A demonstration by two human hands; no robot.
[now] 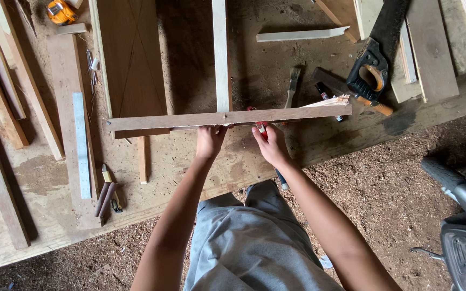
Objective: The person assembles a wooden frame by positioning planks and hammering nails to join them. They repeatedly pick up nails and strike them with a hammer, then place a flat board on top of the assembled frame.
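Joining two strips into a T: the left hand [210, 141] pinches the near edge of the long wooden batten [227, 117], fingers curled shut on it. The right hand [269, 144] is closed around a red-handled tool [260, 128], which meets the batten just beyond its fingertips. The pale upright strip [221, 54] butts the batten directly ahead of the left fingers; a fastener head shows there, so the joint appears started, not finished.

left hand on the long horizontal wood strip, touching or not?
Touching. The head view shows the left hand with its fingers curled up against the near edge of the long wood strip, with no gap between them at the strip's middle.
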